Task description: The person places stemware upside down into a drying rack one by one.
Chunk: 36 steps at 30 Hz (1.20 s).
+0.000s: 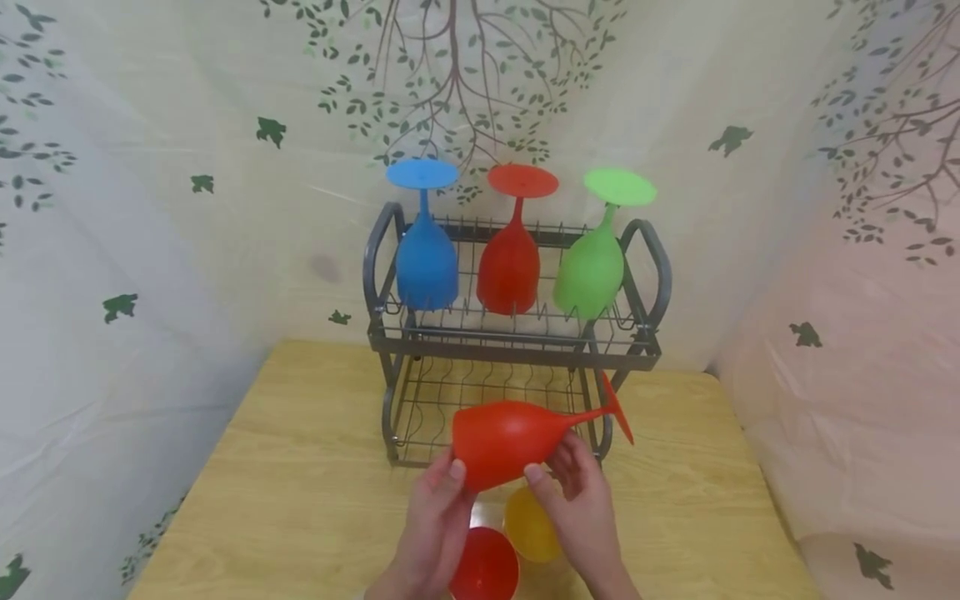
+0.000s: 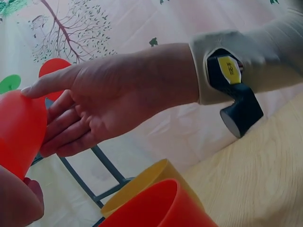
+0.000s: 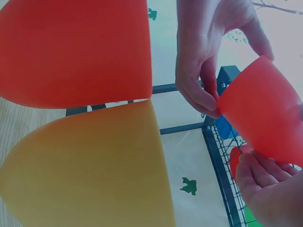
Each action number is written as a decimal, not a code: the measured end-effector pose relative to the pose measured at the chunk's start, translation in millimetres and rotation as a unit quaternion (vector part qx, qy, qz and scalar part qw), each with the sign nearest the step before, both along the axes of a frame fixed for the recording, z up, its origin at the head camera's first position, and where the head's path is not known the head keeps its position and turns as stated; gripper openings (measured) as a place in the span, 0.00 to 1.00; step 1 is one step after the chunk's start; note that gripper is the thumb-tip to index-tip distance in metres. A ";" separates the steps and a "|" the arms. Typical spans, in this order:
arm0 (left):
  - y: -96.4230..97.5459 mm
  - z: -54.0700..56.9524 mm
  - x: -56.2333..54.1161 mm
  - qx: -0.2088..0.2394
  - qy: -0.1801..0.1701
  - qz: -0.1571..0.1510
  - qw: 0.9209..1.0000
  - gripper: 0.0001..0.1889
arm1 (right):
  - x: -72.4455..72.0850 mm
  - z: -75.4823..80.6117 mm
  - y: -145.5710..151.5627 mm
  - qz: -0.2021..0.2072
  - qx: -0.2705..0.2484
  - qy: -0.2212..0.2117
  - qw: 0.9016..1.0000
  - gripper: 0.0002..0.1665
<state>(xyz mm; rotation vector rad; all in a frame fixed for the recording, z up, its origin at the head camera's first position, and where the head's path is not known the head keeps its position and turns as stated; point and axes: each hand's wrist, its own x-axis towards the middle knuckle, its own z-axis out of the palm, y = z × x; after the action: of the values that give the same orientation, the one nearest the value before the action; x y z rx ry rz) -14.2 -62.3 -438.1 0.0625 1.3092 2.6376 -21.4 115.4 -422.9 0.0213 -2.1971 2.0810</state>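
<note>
Both hands hold a red wine glass (image 1: 510, 442) on its side, its foot pointing right, in front of the rack. My left hand (image 1: 438, 521) grips it at the rim end, thumb on the near side. Near the stem end, my right hand (image 1: 581, 500) holds the bowl between thumb and fingers. In the left wrist view the right hand (image 2: 109, 94) has its thumb on the glass, while the left hand (image 2: 19, 198) shows only partly. The right wrist view has the left hand (image 3: 203, 42) at the rim and the right hand (image 3: 274, 189) against the bowl.
A two-tier dark rack (image 1: 517, 354) bears upside-down blue (image 1: 426, 262), red (image 1: 508, 271) and green wine glasses (image 1: 591, 271) on top. Below the hands stand another red glass (image 1: 487, 571) and a yellow glass (image 1: 531, 529), mouths up, on the wooden table (image 1: 300, 500).
</note>
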 end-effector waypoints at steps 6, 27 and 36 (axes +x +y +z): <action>-2.9 -1.9 -2.1 -0.010 0.015 -0.026 1.000 0.23 | -1.0 1.2 7.4 0.014 -0.039 0.011 0.999 0.30; -58.6 -21.4 -8.6 -0.106 0.182 0.104 0.972 0.28 | -28.4 -16.2 65.8 -0.059 0.076 0.041 0.994 0.37; -66.4 -36.9 -4.1 -0.248 0.225 0.132 0.933 0.30 | -40.5 -36.0 74.6 -0.061 0.165 0.039 0.984 0.42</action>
<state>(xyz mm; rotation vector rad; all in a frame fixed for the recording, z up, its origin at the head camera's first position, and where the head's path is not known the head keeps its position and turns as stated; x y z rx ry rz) -18.3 -128.7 -475.0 0.4673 2.2437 2.4885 -62.0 190.0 -458.9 -0.0025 -2.4004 1.6071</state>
